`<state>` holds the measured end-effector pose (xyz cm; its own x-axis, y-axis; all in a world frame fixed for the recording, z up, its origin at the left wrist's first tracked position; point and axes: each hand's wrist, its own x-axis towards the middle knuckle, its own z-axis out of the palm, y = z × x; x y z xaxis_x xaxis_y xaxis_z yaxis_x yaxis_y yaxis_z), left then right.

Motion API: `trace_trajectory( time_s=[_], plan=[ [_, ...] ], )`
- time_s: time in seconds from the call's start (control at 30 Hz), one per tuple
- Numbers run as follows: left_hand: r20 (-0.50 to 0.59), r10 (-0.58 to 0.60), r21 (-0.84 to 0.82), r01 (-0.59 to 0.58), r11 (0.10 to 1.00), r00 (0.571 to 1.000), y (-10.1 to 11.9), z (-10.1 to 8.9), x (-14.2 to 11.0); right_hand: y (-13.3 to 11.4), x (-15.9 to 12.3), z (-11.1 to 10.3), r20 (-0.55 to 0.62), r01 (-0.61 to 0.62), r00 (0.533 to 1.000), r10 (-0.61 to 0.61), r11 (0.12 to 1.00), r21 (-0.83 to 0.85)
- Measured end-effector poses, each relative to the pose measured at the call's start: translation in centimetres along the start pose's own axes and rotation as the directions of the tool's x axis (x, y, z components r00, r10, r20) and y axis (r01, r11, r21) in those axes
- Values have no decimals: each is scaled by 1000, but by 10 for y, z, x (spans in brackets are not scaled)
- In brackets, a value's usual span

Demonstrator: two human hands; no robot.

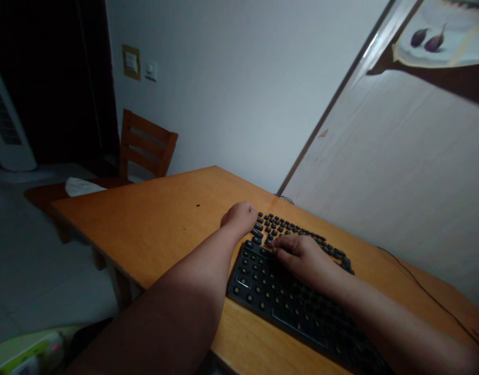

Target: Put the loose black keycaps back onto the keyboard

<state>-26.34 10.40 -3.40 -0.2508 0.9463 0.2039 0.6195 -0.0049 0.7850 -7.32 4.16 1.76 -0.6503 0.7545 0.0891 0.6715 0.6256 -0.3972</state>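
A black keyboard (274, 291) lies at a slant on the wooden table, most of its key posts bare. Beyond its far edge, loose black keycaps (278, 221) are laid out in rows on the tabletop. My right hand (297, 252) reaches over the keyboard's far edge. Its thumb and fingers are pinched together at a dark keycap at the near left of the rows. Closed into a fist, my left hand (241, 216) rests by the left end of the keycaps. Its fingers are curled out of sight, so whatever they hold is hidden.
The wooden table (157, 224) meets the wall and a pale panel (399, 172). A thin black cable (415, 284) runs along its right side. A wooden chair (147, 143) stands at the far left end. One small dark spot (197, 205) is on the tabletop.
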Motion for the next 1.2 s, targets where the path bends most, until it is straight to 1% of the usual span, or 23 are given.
trace_trajectory(
  time_s=[0.07,0.13,0.23,0.3,0.37,0.5,0.77,0.9,1.0,1.2],
  plan=[
    [-5,-1,4,1,1000,1000,0,0,0,-4,-8,1,-24,39,999,-40,997,-59],
    [-11,2,7,-2,1000,1000,0,0,0,-8,-14,3,-17,68,997,-71,990,-125],
    [-7,8,4,-8,1000,1000,0,0,0,-14,-17,5,32,77,997,-72,971,-228],
    [-2,8,-1,-8,1000,1000,-1,1,0,-16,-16,4,68,78,996,-62,961,-266],
    [-2,8,-4,-8,1000,1000,-2,1,0,-16,-14,3,81,89,994,-70,960,-267],
    [-7,9,2,-9,1000,1000,-2,1,1,-13,-13,2,37,89,996,-82,966,-243],
    [-16,10,7,-10,1000,1000,-2,1,1,-12,-12,4,48,78,997,-68,968,-238],
    [-6,5,2,-5,1000,1000,-1,0,1,-12,-11,3,23,64,998,-60,973,-222],
    [-3,7,2,-7,1000,1000,0,0,0,-11,-11,2,33,63,998,-57,973,-223],
    [-12,3,16,-3,1000,1000,-1,1,0,-11,-10,2,29,87,996,-83,979,-184]
  ],
)
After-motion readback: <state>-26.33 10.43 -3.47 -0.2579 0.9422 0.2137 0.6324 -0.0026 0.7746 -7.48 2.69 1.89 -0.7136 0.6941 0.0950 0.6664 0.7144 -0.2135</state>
